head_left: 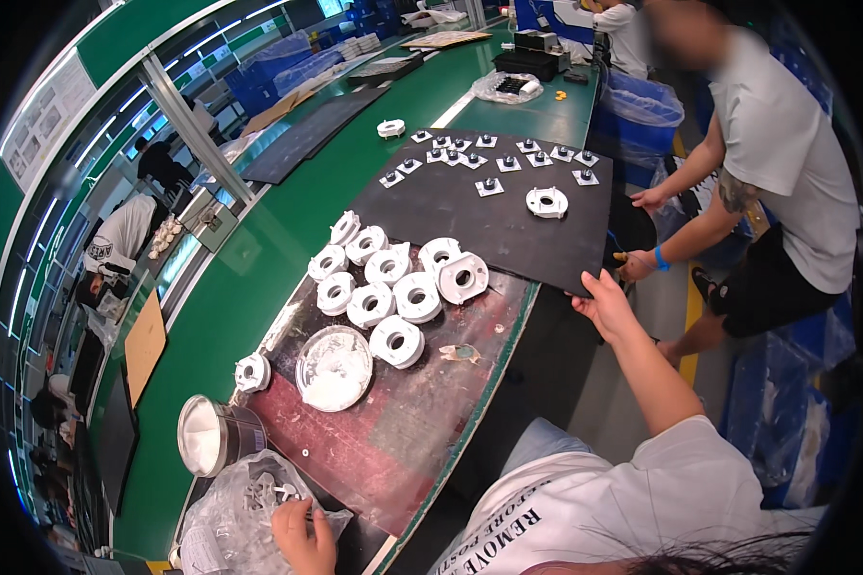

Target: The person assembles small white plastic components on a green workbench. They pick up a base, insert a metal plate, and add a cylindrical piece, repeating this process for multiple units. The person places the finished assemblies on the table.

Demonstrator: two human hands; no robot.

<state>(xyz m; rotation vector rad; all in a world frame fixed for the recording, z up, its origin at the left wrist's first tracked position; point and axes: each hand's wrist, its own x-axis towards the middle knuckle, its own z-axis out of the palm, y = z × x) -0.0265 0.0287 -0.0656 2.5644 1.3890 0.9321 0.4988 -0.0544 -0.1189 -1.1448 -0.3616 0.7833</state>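
My right hand (604, 305) grips the near right corner of a black board (451, 201), thumb and fingers at its edge. On the board lie several small square pieces with dark centres (490, 187) and one white round ring part (547, 202). At the lower left my left hand (305, 541) is at the mouth of a clear plastic bag (225, 508) holding small white pieces (268, 491). Its fingers are curled; what they pinch, if anything, is hidden. Between my hands, several white ring parts (417, 297) stand grouped on the worn red table surface (379, 460).
A shallow round dish of white paste (334, 369) and an open tub of white paste (211, 436) stand near the bag. Across the board's right side, a co-worker (786, 163) leans in with both hands low. Blue bins (638, 115) line the far right.
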